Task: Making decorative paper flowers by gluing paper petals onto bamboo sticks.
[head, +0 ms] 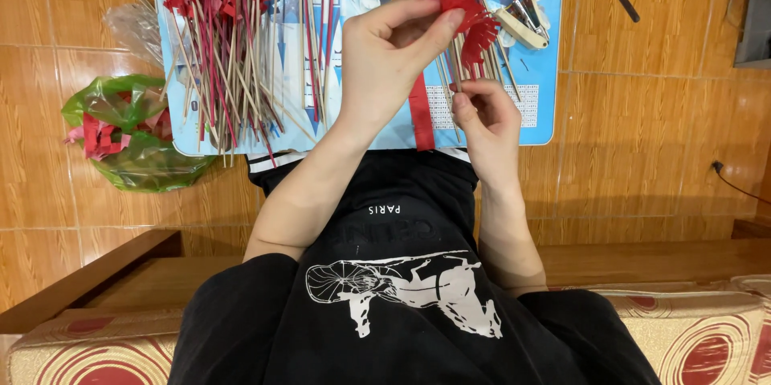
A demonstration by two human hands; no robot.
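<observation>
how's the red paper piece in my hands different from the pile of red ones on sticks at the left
The red paper piece is single, pinched by the left hand above the right hand. The pile of red pieces on sticks is many, lying untouched on the blue mat. Both are red cut paper.

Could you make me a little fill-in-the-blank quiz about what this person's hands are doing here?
1. The left hand pinches a cut paper piece coloured ____.
2. The right hand holds a thin wooden ____.
3. The pile of finished sticks lies on a board coloured ____.
4. The plastic bag of scraps on the floor is ____.

Missing words: red; stick; blue; green
</observation>
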